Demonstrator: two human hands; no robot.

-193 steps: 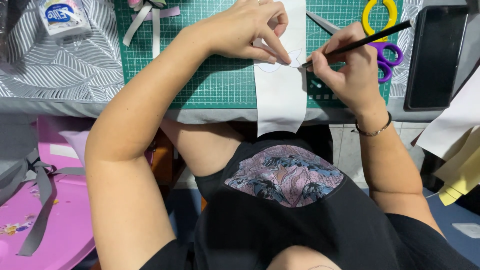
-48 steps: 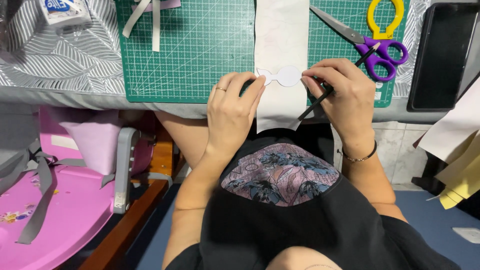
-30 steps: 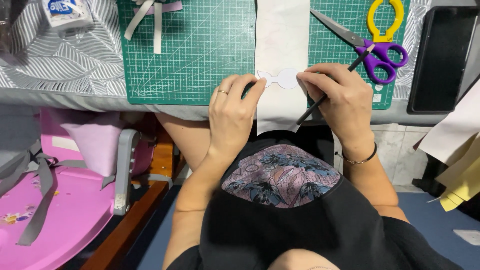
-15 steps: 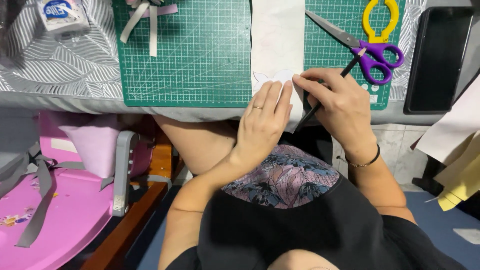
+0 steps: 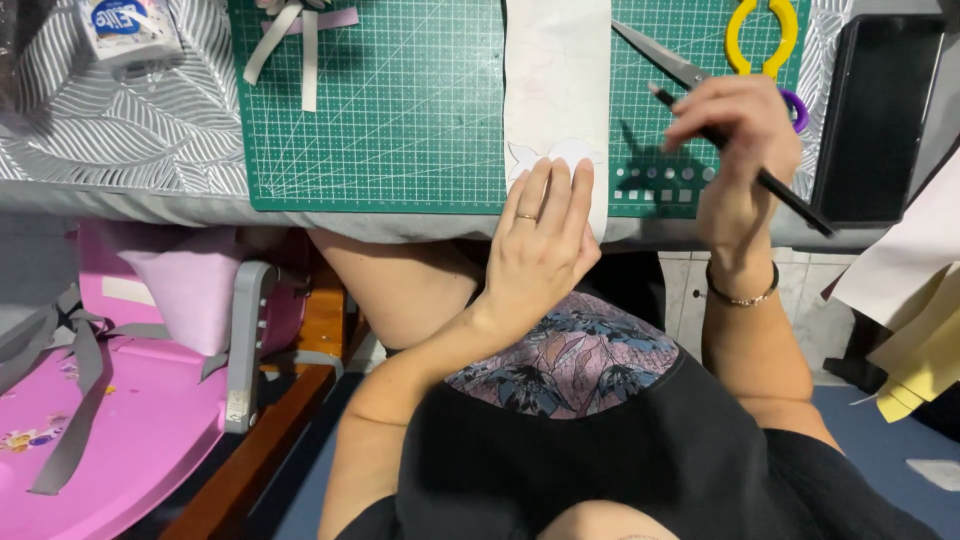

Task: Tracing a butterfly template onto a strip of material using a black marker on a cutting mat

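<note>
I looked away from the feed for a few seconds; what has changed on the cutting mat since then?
The right hand has lifted its black pencil off the white strip and moved right, over the scissors. The left hand has slid onto the strip's near end, pressing flat just below the drawn outline. The grip on the pencil is unchanged; the green mat, scissors and strip stayed put.

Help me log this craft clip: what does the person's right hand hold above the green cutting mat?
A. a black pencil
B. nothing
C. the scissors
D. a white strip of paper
A: the right hand pinches a thin black pencil, while the scissors lie untouched on the mat.
</note>
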